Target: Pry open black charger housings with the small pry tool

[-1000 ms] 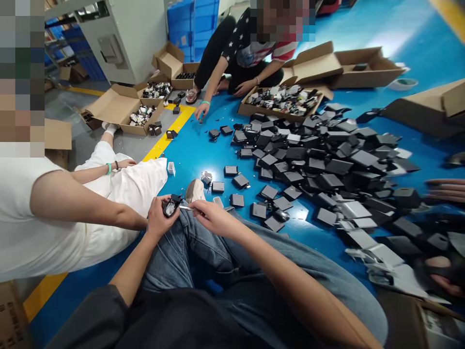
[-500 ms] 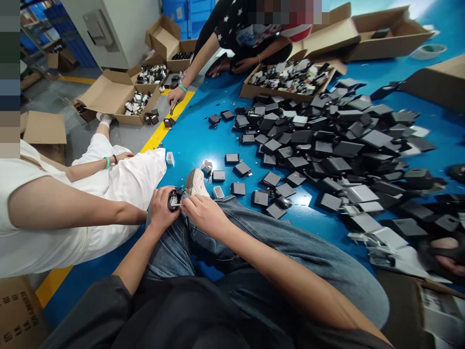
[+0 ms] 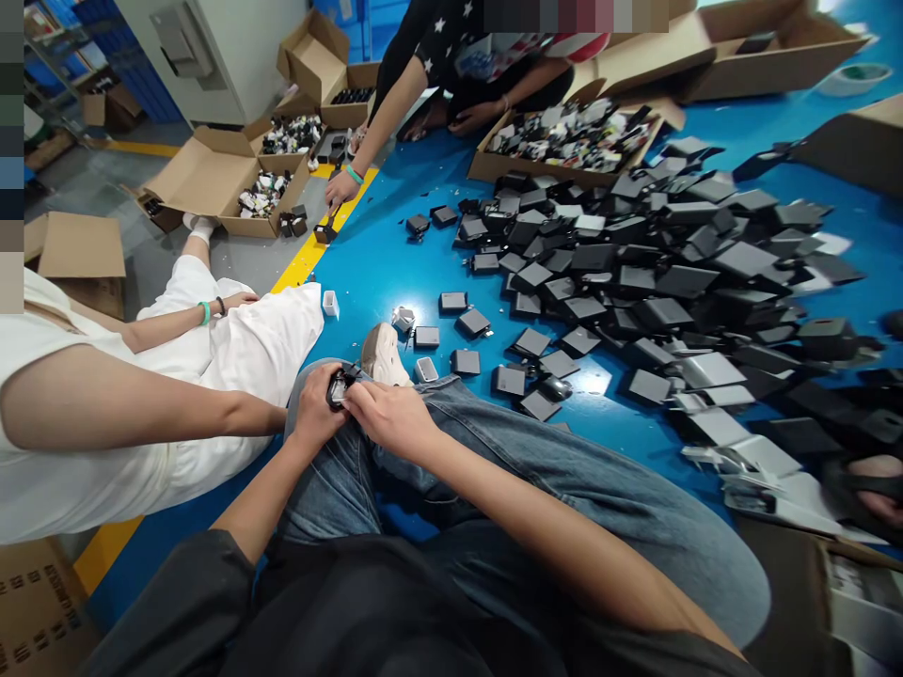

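Note:
My left hand (image 3: 319,406) is wrapped round a small black case (image 3: 339,389), whose open side shows a pale, shiny inside. It is held over my left knee. My right hand (image 3: 391,416) is closed against the right side of that case, with thumb and fingertips pinched together. Whatever lies between those fingertips is hidden. On the floor just past my shoe are a small white frame-like shell (image 3: 426,369) and several dark grey boxy cases, one grey case (image 3: 466,362) among them.
A large heap of grey cases (image 3: 656,282) spreads to the right. Beyond it stands a carton of mixed small parts (image 3: 486,167). A co-worker in white (image 3: 240,348) sits close on my left. Another person's hand (image 3: 342,188) reaches down to a dark block (image 3: 324,230) on the yellow line.
My right fingertips have moved slightly left, closer in against the black case. The thin pale piece seen at them earlier no longer shows clearly. My left hand keeps its hold.

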`<state>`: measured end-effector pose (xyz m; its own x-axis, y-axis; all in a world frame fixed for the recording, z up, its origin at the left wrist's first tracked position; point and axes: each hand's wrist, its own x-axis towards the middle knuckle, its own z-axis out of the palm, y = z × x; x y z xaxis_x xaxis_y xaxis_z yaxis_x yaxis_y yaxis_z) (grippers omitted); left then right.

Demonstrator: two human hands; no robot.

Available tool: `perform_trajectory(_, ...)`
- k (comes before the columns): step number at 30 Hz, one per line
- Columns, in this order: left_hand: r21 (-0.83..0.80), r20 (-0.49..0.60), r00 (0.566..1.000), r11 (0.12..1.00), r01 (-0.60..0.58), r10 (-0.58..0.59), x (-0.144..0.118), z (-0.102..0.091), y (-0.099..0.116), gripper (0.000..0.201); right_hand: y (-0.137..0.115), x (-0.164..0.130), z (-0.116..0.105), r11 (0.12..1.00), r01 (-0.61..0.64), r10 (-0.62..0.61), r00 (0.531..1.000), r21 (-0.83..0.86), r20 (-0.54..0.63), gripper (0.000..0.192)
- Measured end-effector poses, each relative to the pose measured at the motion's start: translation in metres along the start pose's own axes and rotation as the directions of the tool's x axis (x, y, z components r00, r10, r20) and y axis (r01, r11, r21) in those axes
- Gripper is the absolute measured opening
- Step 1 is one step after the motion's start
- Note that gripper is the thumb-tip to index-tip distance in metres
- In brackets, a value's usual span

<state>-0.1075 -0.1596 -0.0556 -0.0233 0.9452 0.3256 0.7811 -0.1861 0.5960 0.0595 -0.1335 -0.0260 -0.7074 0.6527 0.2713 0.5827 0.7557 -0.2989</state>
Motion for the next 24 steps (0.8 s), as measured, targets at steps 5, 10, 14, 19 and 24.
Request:
perform_trajectory(5,-0.014,-0.034,0.999,1.000,-0.017,0.017,-0.001,0.000,0.000,0.039,0.000,0.003,0.000,0.974,-0.093,0.093,0.996,0.205,0.007,0.021)
perform_trajectory(10,-0.056,-0.031,0.999,0.998,0.013,-0.015,-0.001,-0.003,0.003,0.034,-0.004,0.008,0.008,0.910,-0.147,0.159,0.987,0.388,0.000,0.020)
perform_trajectory(14,-0.145,-0.044,0.987,0.978,0.147,-0.155,-0.004,-0.006,0.000,0.035,-0.015,0.015,0.010,0.788,-0.189,0.235,0.972,0.586,-0.002,0.020)
perform_trajectory(19,-0.128,-0.100,0.973,0.973,0.194,-0.207,-0.004,-0.003,-0.008,0.035,0.012,0.012,-0.015,0.832,-0.364,0.406,0.914,0.419,-0.013,0.027)
perform_trajectory(24,-0.107,-0.127,0.962,0.967,0.230,-0.242,-0.002,0.003,-0.010,0.038,0.048,0.008,-0.035,0.822,-0.345,0.374,0.927,0.453,0.028,0.029)
